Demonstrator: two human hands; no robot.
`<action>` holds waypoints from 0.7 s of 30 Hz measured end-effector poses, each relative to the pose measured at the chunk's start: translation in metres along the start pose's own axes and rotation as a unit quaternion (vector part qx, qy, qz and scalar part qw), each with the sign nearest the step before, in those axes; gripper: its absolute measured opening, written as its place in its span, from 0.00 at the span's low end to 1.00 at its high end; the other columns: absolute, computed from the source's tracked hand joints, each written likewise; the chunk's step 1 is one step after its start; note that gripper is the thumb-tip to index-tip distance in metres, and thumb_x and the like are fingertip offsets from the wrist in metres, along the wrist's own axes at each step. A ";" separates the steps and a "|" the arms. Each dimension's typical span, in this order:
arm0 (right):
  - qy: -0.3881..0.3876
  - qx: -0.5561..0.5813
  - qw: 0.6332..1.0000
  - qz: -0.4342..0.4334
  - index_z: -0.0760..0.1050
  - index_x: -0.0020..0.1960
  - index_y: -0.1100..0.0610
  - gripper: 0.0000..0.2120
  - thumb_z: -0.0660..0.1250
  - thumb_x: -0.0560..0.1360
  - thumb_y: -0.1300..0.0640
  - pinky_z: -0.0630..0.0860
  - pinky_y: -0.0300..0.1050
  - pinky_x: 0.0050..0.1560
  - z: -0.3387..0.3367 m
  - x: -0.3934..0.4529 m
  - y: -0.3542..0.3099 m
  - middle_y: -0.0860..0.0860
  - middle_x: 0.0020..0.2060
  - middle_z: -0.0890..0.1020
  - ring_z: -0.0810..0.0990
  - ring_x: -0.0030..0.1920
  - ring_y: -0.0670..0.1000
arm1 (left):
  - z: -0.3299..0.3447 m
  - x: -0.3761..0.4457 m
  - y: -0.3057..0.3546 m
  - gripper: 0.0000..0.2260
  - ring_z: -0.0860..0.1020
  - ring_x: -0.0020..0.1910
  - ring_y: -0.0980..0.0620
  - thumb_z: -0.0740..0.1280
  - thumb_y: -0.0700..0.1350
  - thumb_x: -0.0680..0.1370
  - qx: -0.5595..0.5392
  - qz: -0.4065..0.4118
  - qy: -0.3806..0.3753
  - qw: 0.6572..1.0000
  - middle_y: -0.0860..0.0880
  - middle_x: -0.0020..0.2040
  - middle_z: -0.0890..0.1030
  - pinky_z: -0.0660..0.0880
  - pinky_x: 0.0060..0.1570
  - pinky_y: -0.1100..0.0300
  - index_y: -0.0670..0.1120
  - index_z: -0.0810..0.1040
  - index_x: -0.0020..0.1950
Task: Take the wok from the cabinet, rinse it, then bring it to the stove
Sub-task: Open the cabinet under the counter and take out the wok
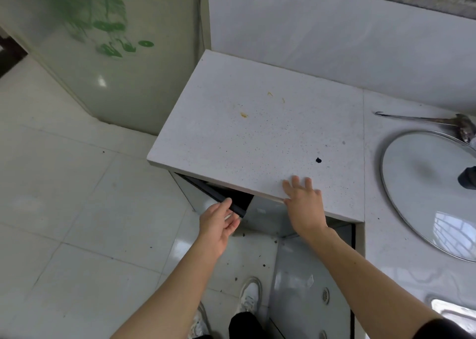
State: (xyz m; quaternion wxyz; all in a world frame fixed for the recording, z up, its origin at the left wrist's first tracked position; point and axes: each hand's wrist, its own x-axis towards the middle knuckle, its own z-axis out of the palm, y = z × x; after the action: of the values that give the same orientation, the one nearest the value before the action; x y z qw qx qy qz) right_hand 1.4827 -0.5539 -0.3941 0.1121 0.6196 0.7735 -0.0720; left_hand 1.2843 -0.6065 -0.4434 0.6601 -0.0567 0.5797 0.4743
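Standing view: looking down from the head camera at a pale speckled stone countertop (257,122) whose corner juts toward the white tiled floor (64,184).
Left hand: the left hand (219,221) reaches under the counter edge, its fingers (226,204) wrapped on the top edge of a dark-trimmed grey cabinet door (260,215) that stands partly ajar.
Right hand: the right hand (304,204) lies flat on the counter's front edge, fingers spread apart and straight, pressing on the stone and gripping nothing.
Wok: not visible; the gap behind the door shows only a dark cabinet interior (239,197), so I cannot tell where inside it sits.
Counter, right side: a round glass lid with a metal rim and dark knob (425,192) lies flat on the counter, cut off by the frame edge.
Behind the lid: a long metal ladle (417,119) lies on the counter near the white wall (322,34), its bowl just beside the lid's far rim.
Counter marks: 1 small black spot (318,160) and several yellowish stains (243,114).
Left background: a frosted glass panel with green leaf print (103,37).
Below: 2 white sneakers (249,295) on the floor, with dark crumbs scattered near them.
Lower right: a second grey cabinet door with round vents (309,282).
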 end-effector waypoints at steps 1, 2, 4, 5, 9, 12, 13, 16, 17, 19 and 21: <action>0.004 0.010 1.000 0.004 0.61 0.71 0.53 0.23 0.61 0.78 0.61 0.69 0.54 0.62 0.000 -0.002 -0.002 0.53 0.70 0.62 0.61 0.68 0.58 | -0.002 -0.002 0.000 0.10 0.78 0.39 0.49 0.75 0.42 0.72 0.033 0.008 0.002 0.999 0.44 0.39 0.76 0.79 0.40 0.55 0.43 0.75 0.46; 0.009 0.023 1.000 0.008 0.62 0.71 0.53 0.23 0.61 0.78 0.62 0.68 0.55 0.62 0.000 -0.004 -0.003 0.53 0.71 0.62 0.60 0.69 0.59 | -0.004 -0.004 0.001 0.12 0.77 0.37 0.50 0.76 0.42 0.71 0.066 0.018 0.007 0.998 0.45 0.38 0.76 0.78 0.39 0.56 0.44 0.72 0.43; 0.018 0.045 0.999 0.013 0.63 0.71 0.54 0.22 0.61 0.78 0.62 0.66 0.57 0.65 0.000 -0.008 -0.005 0.53 0.71 0.62 0.59 0.70 0.60 | -0.006 -0.007 0.000 0.17 0.75 0.35 0.49 0.78 0.43 0.69 0.138 0.046 0.033 0.989 0.43 0.36 0.74 0.78 0.39 0.57 0.44 0.68 0.41; 0.024 0.055 0.998 0.016 0.64 0.71 0.54 0.22 0.61 0.77 0.61 0.66 0.58 0.66 0.000 -0.010 -0.005 0.53 0.72 0.63 0.58 0.71 0.60 | -0.006 -0.009 -0.001 0.19 0.74 0.34 0.48 0.79 0.45 0.68 0.183 0.065 0.054 0.979 0.43 0.36 0.74 0.77 0.38 0.57 0.44 0.67 0.41; 0.037 0.122 0.991 0.043 0.66 0.71 0.56 0.22 0.62 0.78 0.59 0.61 0.61 0.72 -0.004 -0.012 -0.011 0.56 0.74 0.63 0.56 0.75 0.61 | -0.011 -0.015 -0.009 0.19 0.74 0.32 0.49 0.78 0.46 0.66 0.335 0.141 0.146 0.920 0.46 0.37 0.76 0.70 0.27 0.61 0.42 0.68 0.42; 0.022 0.143 0.987 0.064 0.63 0.73 0.58 0.25 0.62 0.78 0.55 0.57 0.60 0.75 -0.005 -0.013 -0.019 0.59 0.75 0.59 0.53 0.76 0.61 | -0.019 -0.018 -0.013 0.15 0.75 0.31 0.51 0.76 0.41 0.67 0.363 0.174 0.150 0.903 0.45 0.39 0.78 0.68 0.23 0.67 0.41 0.70 0.43; 0.020 0.147 0.987 0.069 0.62 0.74 0.58 0.25 0.62 0.78 0.54 0.56 0.59 0.75 -0.005 -0.013 -0.023 0.60 0.76 0.58 0.52 0.76 0.61 | -0.021 -0.019 -0.013 0.15 0.77 0.33 0.50 0.76 0.40 0.67 0.368 0.182 0.147 0.900 0.44 0.40 0.79 0.72 0.26 0.65 0.41 0.71 0.44; 0.032 0.165 0.984 0.053 0.59 0.75 0.57 0.27 0.62 0.78 0.55 0.56 0.60 0.75 -0.003 -0.019 -0.039 0.61 0.76 0.55 0.51 0.76 0.62 | -0.021 -0.026 -0.013 0.23 0.78 0.47 0.45 0.76 0.38 0.65 0.391 0.217 0.157 0.880 0.44 0.51 0.77 0.80 0.43 0.54 0.44 0.68 0.54; 0.036 0.172 0.984 0.044 0.58 0.75 0.56 0.28 0.62 0.78 0.56 0.56 0.60 0.75 -0.002 -0.021 -0.044 0.61 0.76 0.54 0.51 0.76 0.62 | -0.020 -0.028 -0.013 0.31 0.75 0.54 0.45 0.76 0.39 0.64 0.418 0.238 0.171 0.860 0.45 0.59 0.72 0.79 0.49 0.52 0.46 0.65 0.62; 0.039 0.183 0.982 0.032 0.57 0.75 0.56 0.28 0.63 0.77 0.56 0.58 0.60 0.74 -0.001 -0.024 -0.054 0.61 0.76 0.54 0.52 0.76 0.62 | -0.020 -0.032 -0.014 0.44 0.64 0.67 0.44 0.76 0.41 0.65 0.501 0.281 0.183 0.798 0.45 0.73 0.59 0.75 0.59 0.48 0.50 0.53 0.73; 0.038 0.188 0.981 0.023 0.58 0.74 0.55 0.29 0.65 0.77 0.56 0.60 0.60 0.73 -0.001 -0.025 -0.061 0.60 0.76 0.55 0.53 0.76 0.61 | -0.022 -0.035 -0.014 0.45 0.55 0.73 0.43 0.75 0.44 0.67 0.587 0.314 0.176 0.726 0.44 0.77 0.50 0.70 0.65 0.47 0.52 0.49 0.76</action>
State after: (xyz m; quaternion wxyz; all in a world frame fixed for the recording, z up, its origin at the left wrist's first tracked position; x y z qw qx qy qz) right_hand 1.4285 -0.5910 -0.3884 -0.0346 0.6497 0.7352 -0.1902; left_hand 1.2829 -0.6475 -0.4290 0.2612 0.4443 0.8329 0.2013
